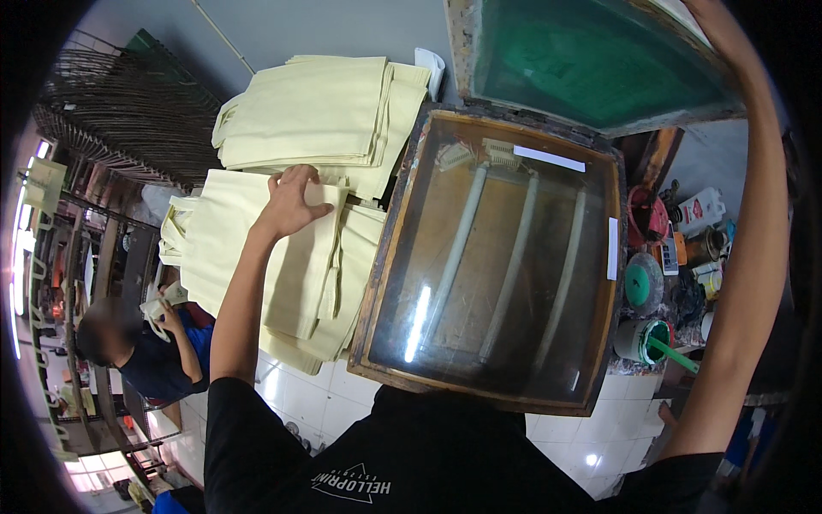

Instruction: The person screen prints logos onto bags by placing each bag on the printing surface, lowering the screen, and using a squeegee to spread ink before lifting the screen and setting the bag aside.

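My left hand [294, 201] rests on the near stack of pale cream cloth bags [235, 227], close to its right edge. The thumb is spread away from the fingers, and nothing shows in its grasp. At the upper right, my right hand [712, 21] is at the edge of a raised screen-printing frame [591, 64] with green mesh; its fingers are mostly cut off or hidden. Below the tilted frame lies a wooden-framed glass-topped box [505, 274] with three tubes under the glass. Two white strips, an upper strip [550, 159] and a side strip [612, 248], sit on the glass.
Another stack of cream bags [304, 107] lies farther back. To the right stand a tub of green ink [646, 341] with a green stick, a red container [646, 214] and a white jug [700, 210]. A wire rack [120, 116] and another person [163, 364] are at left.
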{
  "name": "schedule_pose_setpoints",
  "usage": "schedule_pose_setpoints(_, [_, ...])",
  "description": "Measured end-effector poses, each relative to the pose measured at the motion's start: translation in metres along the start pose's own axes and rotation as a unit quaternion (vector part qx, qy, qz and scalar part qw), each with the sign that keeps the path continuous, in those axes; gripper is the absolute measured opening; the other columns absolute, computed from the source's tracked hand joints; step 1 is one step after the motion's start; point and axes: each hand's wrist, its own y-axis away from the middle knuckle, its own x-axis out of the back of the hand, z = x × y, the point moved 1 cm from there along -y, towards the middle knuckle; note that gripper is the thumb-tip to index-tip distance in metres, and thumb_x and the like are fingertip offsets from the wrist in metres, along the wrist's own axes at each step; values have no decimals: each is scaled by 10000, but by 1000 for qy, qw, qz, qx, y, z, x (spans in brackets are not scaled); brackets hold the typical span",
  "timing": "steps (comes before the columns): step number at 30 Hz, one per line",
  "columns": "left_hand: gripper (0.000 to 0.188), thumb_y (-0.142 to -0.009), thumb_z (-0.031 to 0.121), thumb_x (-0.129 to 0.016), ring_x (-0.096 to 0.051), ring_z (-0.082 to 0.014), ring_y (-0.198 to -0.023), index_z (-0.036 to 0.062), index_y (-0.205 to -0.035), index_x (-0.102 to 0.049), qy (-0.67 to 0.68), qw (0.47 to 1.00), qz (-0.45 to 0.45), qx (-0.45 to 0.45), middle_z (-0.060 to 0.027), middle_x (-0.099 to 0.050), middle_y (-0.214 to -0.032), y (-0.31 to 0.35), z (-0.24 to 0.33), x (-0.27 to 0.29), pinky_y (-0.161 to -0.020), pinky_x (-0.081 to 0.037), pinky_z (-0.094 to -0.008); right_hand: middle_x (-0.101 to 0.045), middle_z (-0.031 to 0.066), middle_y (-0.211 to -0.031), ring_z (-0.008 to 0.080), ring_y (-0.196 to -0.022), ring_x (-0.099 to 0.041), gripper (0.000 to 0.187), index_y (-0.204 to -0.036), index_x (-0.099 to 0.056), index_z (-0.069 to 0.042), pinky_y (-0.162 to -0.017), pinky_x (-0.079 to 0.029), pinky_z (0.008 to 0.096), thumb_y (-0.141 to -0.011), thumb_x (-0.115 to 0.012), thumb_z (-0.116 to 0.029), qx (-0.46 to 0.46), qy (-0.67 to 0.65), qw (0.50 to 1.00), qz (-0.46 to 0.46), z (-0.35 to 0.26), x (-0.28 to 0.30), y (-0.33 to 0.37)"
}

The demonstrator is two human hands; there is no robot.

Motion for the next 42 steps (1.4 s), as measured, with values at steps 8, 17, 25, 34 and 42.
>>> schedule_pose_setpoints(8, [736, -804, 255, -782, -424, -333, -1418, 120, -1464, -486, -30, 998, -34, -46, -142, -512, -1492, 4, -26, -29, -1184, -274, -512, -684, 103, -688, 160, -630, -593, 400, -897, -748, 82, -583, -455, 361, -881, -765, -317, -23, -54, 998, 10, -9, -3, 16])
schedule_pose_setpoints(17, [648, -757, 199, -827, -426, -363, -1387, 59, -1312, -524, -84, 995, -46, -38, -148, -525, -1434, 4, 2, -27, -1126, -334, -497, -699, 122, -706, 172, -632, -598, 402, -929, -759, 69, -604, -469, 371, -868, -769, -327, -24, -30, 999, -10, -12, 0, 21])
schedule_pose_setpoints(25, [450, -848, 138, -758, -497, -384, -1326, 42, -1228, -536, -74, 975, 174, -119, -165, -554, -1384, 41, -2, -50, -1047, -434, -484, -718, 162, -723, 196, -632, -626, 396, -929, -763, 69, -613, -489, 377, -864, -765, -322, 0, -39, 999, -1, -12, 1, 19])
schedule_pose_setpoints(34, [179, -944, 35, -664, -591, -162, -991, 23, -1121, -646, 269, 962, 42, 22, -45, -623, -1058, 41, 5, 49, -888, -489, -296, -731, 213, -765, 272, -673, -676, 401, -952, -763, 71, -665, -519, 422, -865, -754, -320, 27, -90, 995, -31, 7, -5, 11])
schedule_pose_setpoints(42, [258, -968, 97, -658, -610, -280, -1132, -6, -1205, -658, 294, 938, -36, -182, -151, -654, -1197, -75, 214, -27, -983, -476, -374, -726, 316, -905, 395, -810, -720, 459, -1017, -752, 91, -795, -553, 453, -858, -752, -340, 69, -79, 994, -39, 9, 4, 19])
